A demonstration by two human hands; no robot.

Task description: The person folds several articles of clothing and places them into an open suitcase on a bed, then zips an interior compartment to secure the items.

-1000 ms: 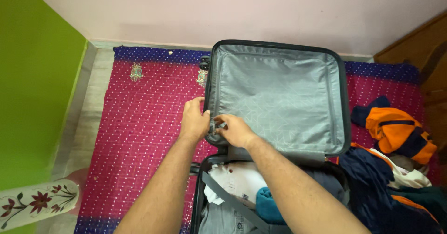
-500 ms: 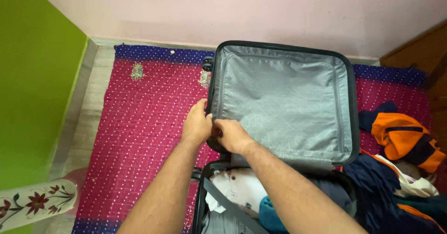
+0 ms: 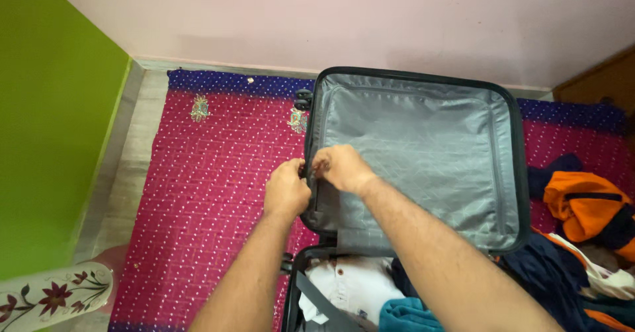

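Observation:
A dark hard-shell suitcase lies open on a magenta dotted mat (image 3: 211, 193). Its raised lid (image 3: 417, 74) is lined with grey patterned fabric (image 3: 430, 147). My left hand (image 3: 288, 190) grips the lid's left rim (image 3: 312, 133) from outside. Just inside that rim, my right hand (image 3: 340, 166) is pinched on the lining's zipper pull, which the fingers hide. The lower half holds a white shirt (image 3: 344, 282), a teal cloth (image 3: 403, 315) and a grey strap (image 3: 316, 299).
Loose clothes are piled right of the suitcase, an orange garment (image 3: 582, 203) over navy ones (image 3: 555, 272). A green wall (image 3: 46, 140) runs along the left and a pale pink wall (image 3: 331, 14) across the back. A white floral object (image 3: 53, 299) sits at the lower left.
Both hands have slid farther up the lid's left edge, the right hand keeping its pinch on the zipper pull. The view has shifted slightly, so the suitcase sits lower and to the right.

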